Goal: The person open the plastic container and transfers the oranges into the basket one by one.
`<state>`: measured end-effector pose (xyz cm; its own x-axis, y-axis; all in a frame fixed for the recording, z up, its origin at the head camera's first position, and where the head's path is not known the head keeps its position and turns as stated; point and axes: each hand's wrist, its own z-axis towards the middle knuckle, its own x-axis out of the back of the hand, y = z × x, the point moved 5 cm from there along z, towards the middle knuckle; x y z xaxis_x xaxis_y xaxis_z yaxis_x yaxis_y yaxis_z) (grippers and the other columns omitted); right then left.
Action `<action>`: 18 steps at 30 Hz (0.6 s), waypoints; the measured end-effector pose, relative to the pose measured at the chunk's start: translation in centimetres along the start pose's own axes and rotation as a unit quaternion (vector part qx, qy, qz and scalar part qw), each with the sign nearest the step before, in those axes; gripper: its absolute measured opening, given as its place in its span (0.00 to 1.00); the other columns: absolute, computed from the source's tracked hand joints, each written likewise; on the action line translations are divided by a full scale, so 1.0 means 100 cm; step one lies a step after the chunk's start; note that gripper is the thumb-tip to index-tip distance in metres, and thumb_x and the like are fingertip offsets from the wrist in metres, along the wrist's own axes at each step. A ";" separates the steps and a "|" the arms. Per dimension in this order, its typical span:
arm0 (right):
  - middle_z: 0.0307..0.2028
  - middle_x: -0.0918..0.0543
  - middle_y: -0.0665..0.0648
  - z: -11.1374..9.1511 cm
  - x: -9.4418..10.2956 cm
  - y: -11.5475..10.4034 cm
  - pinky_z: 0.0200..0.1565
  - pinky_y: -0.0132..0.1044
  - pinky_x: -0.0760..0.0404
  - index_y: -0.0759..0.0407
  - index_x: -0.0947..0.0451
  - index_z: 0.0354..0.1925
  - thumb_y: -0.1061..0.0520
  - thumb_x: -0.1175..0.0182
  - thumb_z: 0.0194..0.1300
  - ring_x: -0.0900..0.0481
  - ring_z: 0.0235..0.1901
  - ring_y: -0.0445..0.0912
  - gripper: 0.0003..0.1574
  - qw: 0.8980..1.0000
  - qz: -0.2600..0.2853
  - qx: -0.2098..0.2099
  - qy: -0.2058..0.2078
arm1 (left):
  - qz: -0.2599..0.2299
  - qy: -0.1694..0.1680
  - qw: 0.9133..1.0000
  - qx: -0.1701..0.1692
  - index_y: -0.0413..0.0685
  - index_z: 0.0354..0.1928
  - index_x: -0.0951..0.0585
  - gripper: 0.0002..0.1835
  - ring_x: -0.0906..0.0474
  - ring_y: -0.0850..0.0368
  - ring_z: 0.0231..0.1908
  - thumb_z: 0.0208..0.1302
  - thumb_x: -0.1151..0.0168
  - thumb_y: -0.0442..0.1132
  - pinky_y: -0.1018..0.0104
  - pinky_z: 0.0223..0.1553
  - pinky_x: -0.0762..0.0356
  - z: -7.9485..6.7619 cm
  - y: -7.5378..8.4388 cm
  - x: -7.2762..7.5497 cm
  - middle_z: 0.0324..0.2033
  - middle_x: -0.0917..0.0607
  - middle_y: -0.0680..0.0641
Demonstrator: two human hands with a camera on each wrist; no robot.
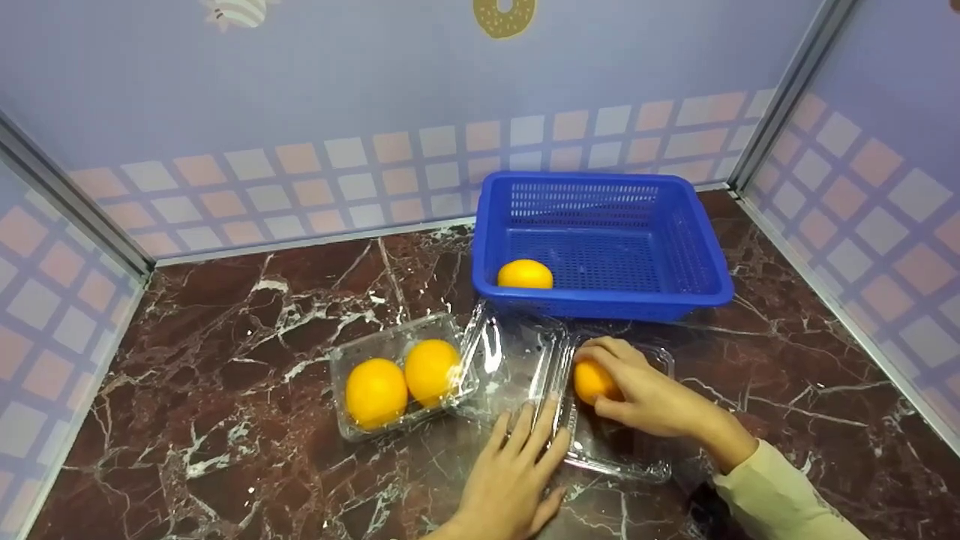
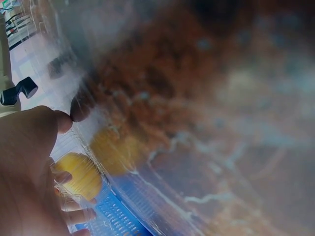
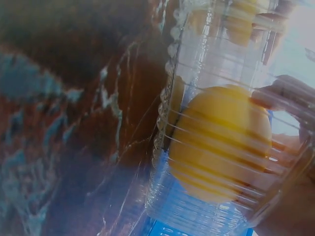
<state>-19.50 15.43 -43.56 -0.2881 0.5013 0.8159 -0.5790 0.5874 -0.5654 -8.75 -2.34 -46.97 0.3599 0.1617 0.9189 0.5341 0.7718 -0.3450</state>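
Observation:
My right hand grips an orange inside one half of a clear plastic clamshell box. Through the ribbed plastic wall, the right wrist view shows that same orange with fingers at its side. The box's other half, the lid, lies folded out to the left. Over the lid's near edge my left hand reaches with straight, spread fingers and holds nothing. Whether its fingertips press on the plastic is hard to tell.
Left of the lid, another clear plastic box contains two oranges. A blue mesh basket stands behind, with one orange in its near left corner. Patterned panels enclose the dark marbled tabletop at back and sides.

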 end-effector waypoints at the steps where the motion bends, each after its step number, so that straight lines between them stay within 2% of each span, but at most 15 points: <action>1: 0.66 0.26 0.61 0.000 0.000 0.000 0.65 0.65 0.24 0.60 0.26 0.67 0.63 0.33 0.63 0.27 0.64 0.59 0.34 1.000 -0.002 0.000 0.000 | -0.001 0.006 1.000 0.000 0.61 0.76 0.32 0.39 0.32 0.48 0.75 0.73 0.50 0.73 0.51 0.75 0.31 0.000 0.000 0.000 0.81 0.38 0.43; 3: 0.66 0.26 0.61 -0.001 -0.001 -0.001 0.64 0.65 0.24 0.61 0.26 0.67 0.62 0.33 0.63 0.28 0.64 0.60 0.33 1.000 -0.006 0.001 0.002 | -0.002 0.016 1.000 -0.001 0.60 0.76 0.31 0.39 0.31 0.48 0.74 0.72 0.49 0.73 0.51 0.74 0.30 0.000 0.000 0.000 0.81 0.37 0.42; 9: 0.66 0.26 0.60 0.001 -0.002 -0.001 0.65 0.65 0.25 0.59 0.26 0.66 0.62 0.33 0.64 0.28 0.65 0.59 0.32 1.000 -0.006 0.008 0.008 | 0.000 0.018 1.000 -0.001 0.60 0.76 0.31 0.39 0.30 0.49 0.74 0.72 0.49 0.73 0.51 0.74 0.30 -0.001 -0.001 0.001 0.80 0.36 0.43; 18: 0.68 0.27 0.64 0.000 -0.002 -0.001 0.65 0.67 0.27 0.62 0.27 0.66 0.63 0.34 0.65 0.30 0.66 0.62 0.31 1.000 -0.004 0.013 0.009 | -0.001 0.049 0.999 0.000 0.60 0.74 0.30 0.40 0.29 0.49 0.72 0.69 0.46 0.74 0.52 0.73 0.29 -0.001 -0.001 0.001 0.79 0.35 0.42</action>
<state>-19.36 15.28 -43.66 -0.2694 0.5074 0.8185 -0.6014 0.5752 -0.5545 -8.69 -2.45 -46.92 0.4331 0.0994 0.8958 0.5346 0.7718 -0.3441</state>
